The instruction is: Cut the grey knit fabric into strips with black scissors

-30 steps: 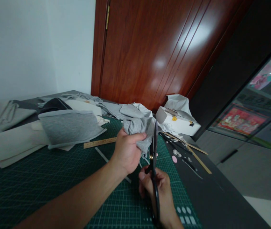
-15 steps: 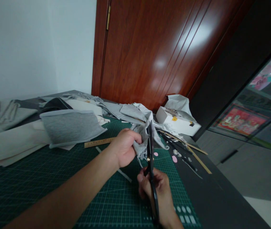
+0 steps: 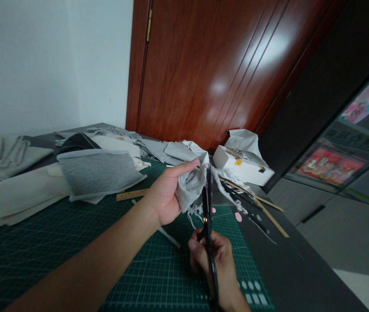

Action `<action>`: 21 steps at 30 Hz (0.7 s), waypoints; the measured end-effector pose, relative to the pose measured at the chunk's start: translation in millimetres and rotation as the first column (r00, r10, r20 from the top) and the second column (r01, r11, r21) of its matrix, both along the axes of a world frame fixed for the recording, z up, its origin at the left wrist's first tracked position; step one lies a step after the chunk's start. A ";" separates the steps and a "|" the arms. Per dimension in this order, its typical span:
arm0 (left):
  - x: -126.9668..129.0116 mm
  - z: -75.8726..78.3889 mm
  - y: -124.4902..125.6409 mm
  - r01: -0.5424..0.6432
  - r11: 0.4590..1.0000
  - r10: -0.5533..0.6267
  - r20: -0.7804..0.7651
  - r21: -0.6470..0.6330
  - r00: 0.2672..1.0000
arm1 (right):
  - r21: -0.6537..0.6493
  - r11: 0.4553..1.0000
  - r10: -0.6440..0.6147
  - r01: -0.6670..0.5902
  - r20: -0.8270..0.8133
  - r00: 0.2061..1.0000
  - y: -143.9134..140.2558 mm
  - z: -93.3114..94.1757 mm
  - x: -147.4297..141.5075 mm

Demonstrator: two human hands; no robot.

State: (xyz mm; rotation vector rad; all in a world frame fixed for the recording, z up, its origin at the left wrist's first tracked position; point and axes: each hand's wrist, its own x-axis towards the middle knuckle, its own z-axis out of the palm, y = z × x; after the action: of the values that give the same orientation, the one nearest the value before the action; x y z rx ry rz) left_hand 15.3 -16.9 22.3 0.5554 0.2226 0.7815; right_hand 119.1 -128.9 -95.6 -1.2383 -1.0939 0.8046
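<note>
Black-handled scissors (image 3: pixel 207 203) point away from me, their blades against a bunched piece of grey cloth (image 3: pixel 191 186). My right hand (image 3: pixel 215 253) grips the scissors by the handles, low over the mat. Just left of the blades, my left hand (image 3: pixel 166 195) holds the grey cloth, thumb stretched along its top and the other fingers hidden beneath it. A thin strip of the cloth curls away to the right of the blades. Frayed threads dangle under it.
A green cutting mat (image 3: pixel 145 277) covers much of the dark table. Folded cream cloth (image 3: pixel 18 195), a grey fabric panel (image 3: pixel 101 173) and a wooden ruler (image 3: pixel 132 194) lie left. To the right are a white box (image 3: pixel 243 164), wooden strips (image 3: pixel 272 216) and pink scraps (image 3: pixel 238 216).
My left thumb has straightened from its curled position, and the cloth has opened out beside it. The strip right of the blades reaches farther right. My right hand has barely moved.
</note>
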 end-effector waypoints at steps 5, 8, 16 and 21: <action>2.7 -3.4 1.7 -0.101 0.992 0.104 -0.037 0.070 0.994 | -0.012 1.000 -0.003 0.003 0.001 1.000 -0.6 0.2 0.0; 3.6 -4.9 1.1 -0.241 0.959 0.243 0.002 0.150 0.970 | -0.014 1.000 0.015 -0.015 0.001 1.000 -0.8 0.8 0.1; -4.4 -1.4 2.9 -0.243 0.929 0.249 0.014 0.281 0.968 | -0.013 1.000 0.010 -0.010 -0.023 1.000 1.3 -3.9 1.5; -7.8 -1.2 4.8 -0.165 0.944 0.175 -0.009 0.287 0.985 | -0.008 1.000 0.023 -0.023 -0.015 1.000 -0.6 -0.7 1.2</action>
State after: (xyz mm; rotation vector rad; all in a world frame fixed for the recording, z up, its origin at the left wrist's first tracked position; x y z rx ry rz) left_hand 7.5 -12.1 21.1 0.8314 0.1918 0.9806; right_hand 120.3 -129.5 -96.3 -1.2265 -1.0961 0.8349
